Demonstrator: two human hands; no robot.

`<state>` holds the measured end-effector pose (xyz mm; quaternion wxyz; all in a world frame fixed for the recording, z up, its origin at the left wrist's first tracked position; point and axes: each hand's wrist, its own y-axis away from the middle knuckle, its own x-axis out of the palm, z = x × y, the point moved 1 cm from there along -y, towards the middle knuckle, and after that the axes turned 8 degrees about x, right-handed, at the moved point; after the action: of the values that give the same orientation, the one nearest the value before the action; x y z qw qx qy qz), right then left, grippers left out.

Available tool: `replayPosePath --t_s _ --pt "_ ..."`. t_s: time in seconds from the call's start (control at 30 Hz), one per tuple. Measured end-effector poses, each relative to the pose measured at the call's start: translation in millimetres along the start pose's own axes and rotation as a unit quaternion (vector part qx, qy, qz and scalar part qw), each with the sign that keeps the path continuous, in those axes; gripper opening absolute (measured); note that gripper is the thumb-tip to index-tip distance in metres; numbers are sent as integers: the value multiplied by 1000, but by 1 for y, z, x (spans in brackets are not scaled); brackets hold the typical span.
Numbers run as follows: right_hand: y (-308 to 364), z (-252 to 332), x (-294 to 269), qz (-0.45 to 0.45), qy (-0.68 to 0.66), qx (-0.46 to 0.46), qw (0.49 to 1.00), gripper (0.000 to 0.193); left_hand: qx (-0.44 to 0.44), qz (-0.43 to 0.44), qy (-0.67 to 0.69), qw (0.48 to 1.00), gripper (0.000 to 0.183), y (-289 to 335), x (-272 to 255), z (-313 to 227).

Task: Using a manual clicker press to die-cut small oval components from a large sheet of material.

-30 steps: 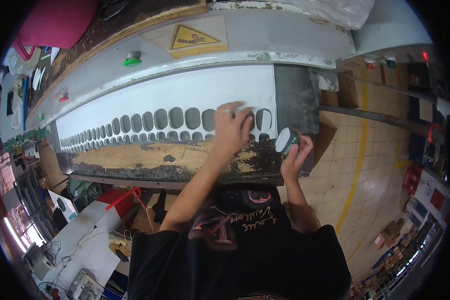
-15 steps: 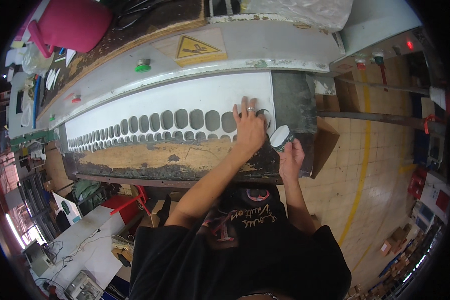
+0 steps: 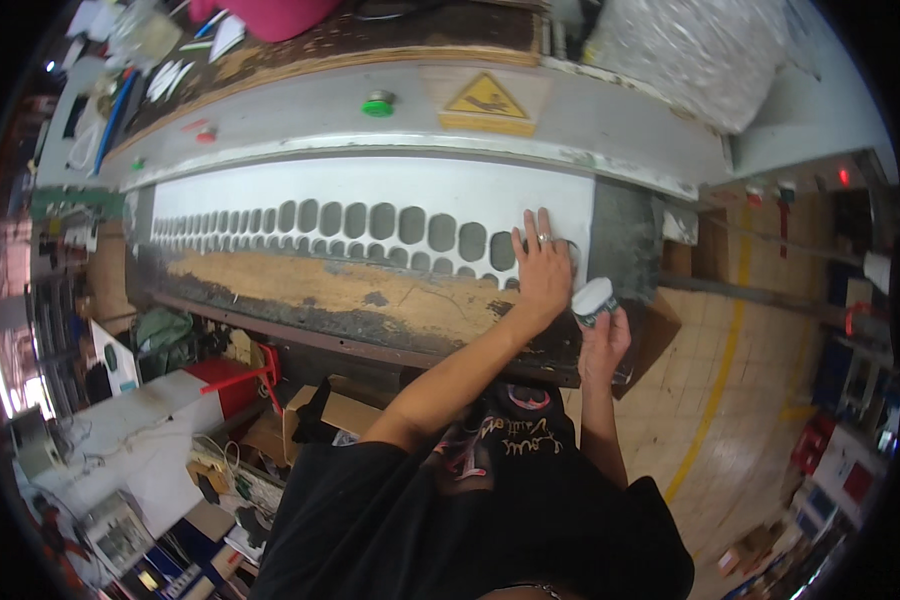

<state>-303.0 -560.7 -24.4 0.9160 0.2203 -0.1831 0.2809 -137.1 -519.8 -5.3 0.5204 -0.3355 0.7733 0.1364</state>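
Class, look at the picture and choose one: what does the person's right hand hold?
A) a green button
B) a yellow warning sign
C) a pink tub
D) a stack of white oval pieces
D: the right hand grips a small stack of white oval pieces beside the white punched sheet, on which the left hand lies flat.

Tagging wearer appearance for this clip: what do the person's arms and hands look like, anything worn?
Both forearms are bare. No gloves. The left hand wears a ring on one finger; the right hand shows no jewellery. A black short-sleeved shirt with a printed graphic covers the shoulders.
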Motion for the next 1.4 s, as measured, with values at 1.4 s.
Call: replayPosePath --t_s 1.4 --pt "0 -2 160 249 232 -84 936 39 -150 -214 534 804 18 56 -105 66"
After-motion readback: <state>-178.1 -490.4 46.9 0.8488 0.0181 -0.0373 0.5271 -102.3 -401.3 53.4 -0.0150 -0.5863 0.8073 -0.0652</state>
